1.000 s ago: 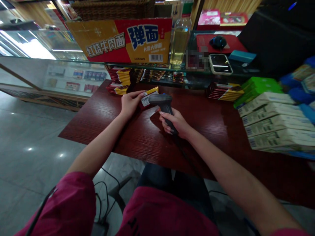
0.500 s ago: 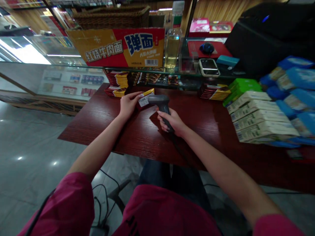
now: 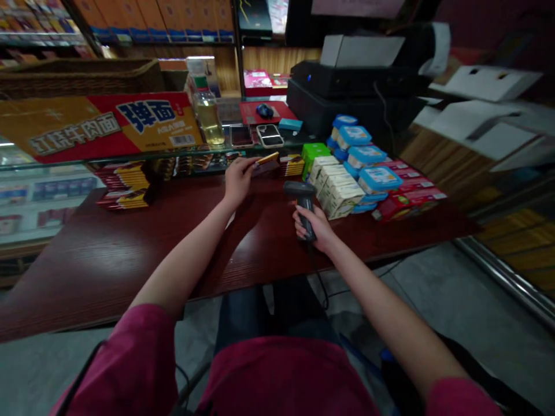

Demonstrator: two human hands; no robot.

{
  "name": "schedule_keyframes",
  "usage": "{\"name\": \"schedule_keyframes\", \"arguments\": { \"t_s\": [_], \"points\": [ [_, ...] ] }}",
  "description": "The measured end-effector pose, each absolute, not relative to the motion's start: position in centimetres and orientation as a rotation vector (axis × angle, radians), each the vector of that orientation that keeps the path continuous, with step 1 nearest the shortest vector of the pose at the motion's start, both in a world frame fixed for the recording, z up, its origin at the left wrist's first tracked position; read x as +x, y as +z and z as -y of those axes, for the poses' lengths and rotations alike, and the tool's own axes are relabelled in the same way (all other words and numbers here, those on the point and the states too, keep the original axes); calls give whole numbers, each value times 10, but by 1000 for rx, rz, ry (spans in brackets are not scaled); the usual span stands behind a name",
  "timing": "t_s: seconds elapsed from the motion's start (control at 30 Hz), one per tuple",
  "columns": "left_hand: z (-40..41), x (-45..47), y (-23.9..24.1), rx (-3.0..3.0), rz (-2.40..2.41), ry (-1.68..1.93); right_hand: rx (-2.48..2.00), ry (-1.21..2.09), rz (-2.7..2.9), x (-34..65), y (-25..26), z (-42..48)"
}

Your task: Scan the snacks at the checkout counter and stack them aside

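Note:
My left hand [image 3: 237, 180] is closed on a flat red and yellow carton [image 3: 265, 161], held out over the dark red wooden table [image 3: 130, 242] toward the stack of like cartons [image 3: 292, 165] at the back. My right hand [image 3: 313, 227] grips the handle of a grey barcode scanner [image 3: 302, 197], which stands upright near the table's front edge; its cable drops below the edge. The carton and the scanner head are apart.
Red and yellow cartons [image 3: 124, 184] are piled at back left. Green, white and blue boxes [image 3: 347, 173] crowd the right. A glass counter [image 3: 130, 153] carries a noodle box [image 3: 99, 124], an oil bottle [image 3: 208, 112], phones [image 3: 269, 136] and a black register [image 3: 351, 92].
The view has swung to the right. My left hand has carried the carton away from the scanner and further back toward the right stack. My right hand has drawn the scanner back.

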State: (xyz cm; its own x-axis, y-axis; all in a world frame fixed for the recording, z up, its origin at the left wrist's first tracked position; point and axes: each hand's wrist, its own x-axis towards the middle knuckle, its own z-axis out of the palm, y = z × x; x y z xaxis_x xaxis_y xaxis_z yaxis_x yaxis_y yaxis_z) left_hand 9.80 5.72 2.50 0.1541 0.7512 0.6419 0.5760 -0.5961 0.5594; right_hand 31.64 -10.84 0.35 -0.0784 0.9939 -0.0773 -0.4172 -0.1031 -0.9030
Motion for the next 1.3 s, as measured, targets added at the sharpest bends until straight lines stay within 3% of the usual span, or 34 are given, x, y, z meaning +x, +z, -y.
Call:
{"name": "schedule_keyframes", "arguments": {
  "t_s": [0.3, 0.77, 1.07, 1.3],
  "points": [
    [-98, 190, 12, 2466, -1107, 1327, -901, 1504, 840, 349, 4, 127],
    [-91, 191, -9, 2580, -1045, 1137, -886, 1556, 839, 349, 0, 112],
    [-24, 31, 10, 2609, -1320, 1224, -809, 1643, 924, 305, 4, 67],
    [12, -132, 17, 2180, -2168, 1331, -674, 1790, 1045, 209, -2, 10]
  ]
}}
